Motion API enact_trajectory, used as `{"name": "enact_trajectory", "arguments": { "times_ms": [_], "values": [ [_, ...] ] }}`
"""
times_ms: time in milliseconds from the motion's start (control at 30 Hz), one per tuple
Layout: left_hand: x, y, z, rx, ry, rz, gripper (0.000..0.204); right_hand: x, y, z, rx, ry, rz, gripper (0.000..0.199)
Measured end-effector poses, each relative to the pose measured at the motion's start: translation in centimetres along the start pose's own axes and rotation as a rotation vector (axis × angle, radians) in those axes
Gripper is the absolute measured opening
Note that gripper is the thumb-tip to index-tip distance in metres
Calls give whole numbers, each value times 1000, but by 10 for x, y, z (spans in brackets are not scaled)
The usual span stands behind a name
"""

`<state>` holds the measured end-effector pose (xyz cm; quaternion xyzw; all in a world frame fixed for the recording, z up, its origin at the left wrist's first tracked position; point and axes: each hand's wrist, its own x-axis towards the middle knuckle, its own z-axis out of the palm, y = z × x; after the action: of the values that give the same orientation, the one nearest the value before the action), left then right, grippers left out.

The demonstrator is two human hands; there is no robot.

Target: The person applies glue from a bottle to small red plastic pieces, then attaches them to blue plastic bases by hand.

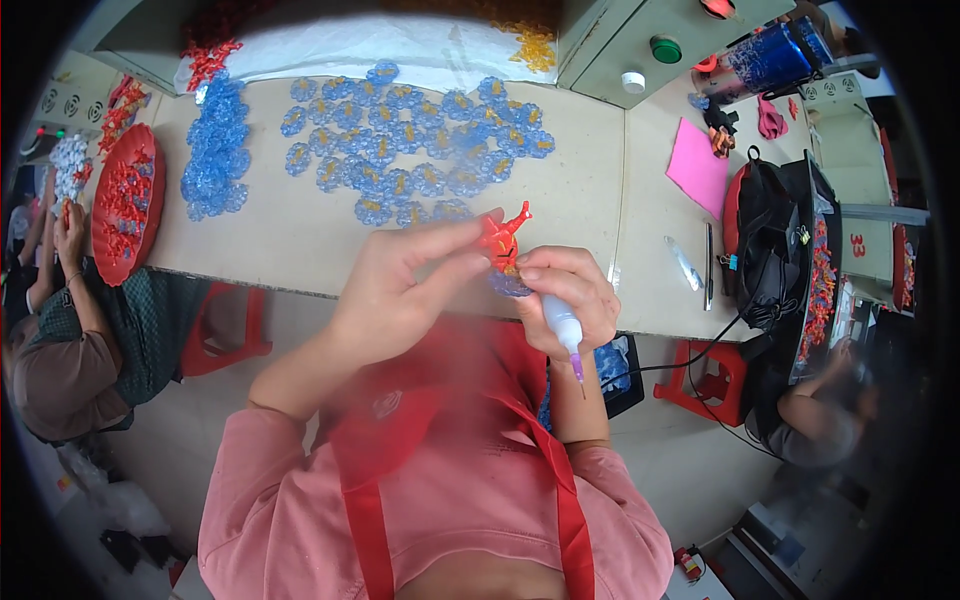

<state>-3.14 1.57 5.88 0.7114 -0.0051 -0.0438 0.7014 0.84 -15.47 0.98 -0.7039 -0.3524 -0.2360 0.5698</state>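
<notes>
Hands over desk [300,240] edge, both gripping.
Red tray [128,200] holds red pieces. Left hand [400,290] pinches red figure [503,240] on blue base [510,285]; right hand [570,295] holds glue bottle [563,325].

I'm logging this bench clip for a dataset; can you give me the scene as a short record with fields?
left hand: left hand pinches a small red figure by the fingertips
right hand: right hand grips a small white squeeze bottle, purple tip pointing down
under the figure: a blue piece, touching it
table: table with rows of blue flower-shaped pieces
left side: red tray of red figures
</notes>
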Motion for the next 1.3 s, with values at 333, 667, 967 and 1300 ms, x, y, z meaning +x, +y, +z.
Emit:
{"name": "enact_trajectory", "arguments": {
  "times_ms": [333, 667, 967, 1300],
  "values": [
    [2, 1, 2, 157, 36, 85, 23, 8, 1, -2, 84, -69, 83, 16],
    [3, -9, 6, 124, 100, 69, 22, 10, 7, 0, 80, -99, 77, 17],
    [5, -18, 3, -72, 133, -134, 21, 18, 4, 6, -91, -156, 20, 23],
    [11, -21, -3, -315, 121, -234, 27, 31, -5, 3, -165, -277, 68, 20]
  ]
}}
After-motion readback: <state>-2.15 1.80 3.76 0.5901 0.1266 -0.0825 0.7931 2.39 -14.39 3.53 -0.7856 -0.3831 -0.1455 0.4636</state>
